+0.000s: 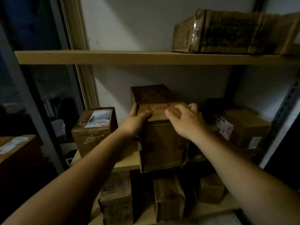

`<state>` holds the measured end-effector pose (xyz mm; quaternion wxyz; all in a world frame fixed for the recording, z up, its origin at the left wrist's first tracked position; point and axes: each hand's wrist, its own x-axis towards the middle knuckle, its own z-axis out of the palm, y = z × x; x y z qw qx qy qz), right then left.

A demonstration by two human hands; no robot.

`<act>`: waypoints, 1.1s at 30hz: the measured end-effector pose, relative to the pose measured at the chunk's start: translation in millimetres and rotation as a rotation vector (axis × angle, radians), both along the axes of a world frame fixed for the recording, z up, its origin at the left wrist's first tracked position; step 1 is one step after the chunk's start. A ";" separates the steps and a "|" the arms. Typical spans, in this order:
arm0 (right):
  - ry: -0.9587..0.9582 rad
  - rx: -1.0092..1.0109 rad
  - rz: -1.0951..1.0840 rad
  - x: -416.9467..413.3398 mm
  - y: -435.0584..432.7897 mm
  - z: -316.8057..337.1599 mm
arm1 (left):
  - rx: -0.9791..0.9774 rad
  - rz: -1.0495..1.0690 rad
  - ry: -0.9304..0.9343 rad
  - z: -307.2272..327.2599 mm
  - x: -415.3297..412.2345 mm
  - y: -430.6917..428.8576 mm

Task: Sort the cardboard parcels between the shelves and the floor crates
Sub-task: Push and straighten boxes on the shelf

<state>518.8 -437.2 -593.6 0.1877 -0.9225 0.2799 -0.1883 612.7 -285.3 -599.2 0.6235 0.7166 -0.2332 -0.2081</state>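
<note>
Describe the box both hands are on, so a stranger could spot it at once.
Find the middle shelf against the white wall. The box stands at its front edge, gripped on top by the left hand and right hand, between the left labelled box and right labelled box. It alone has red marks on top.

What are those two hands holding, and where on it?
The tall cardboard parcel with red marks: left hand grips its top left edge, right hand its top right edge.

On the middle shelf (128, 163), the centre parcel (162, 143) stands between the left parcel (94, 132) and the right parcel (243, 127). The top parcel (227, 31) lies on the top shelf (97, 57), at the right.
</note>
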 end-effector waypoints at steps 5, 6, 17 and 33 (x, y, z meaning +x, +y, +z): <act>0.002 0.126 0.005 -0.5 -6.5 4.4 | -0.039 0.011 0.073 5.4 -6.7 -6.6; 0.001 0.150 0.008 -1.3 -6.2 5.2 | -0.043 0.007 0.072 4.6 -6.9 -8.1; -0.181 0.219 0.016 -27.3 12.1 -14.1 | -0.115 -0.058 -0.001 -21.7 -20.8 8.9; -0.486 0.591 0.093 -61.1 21.7 -9.9 | -0.167 -0.006 0.071 -13.6 -62.4 33.4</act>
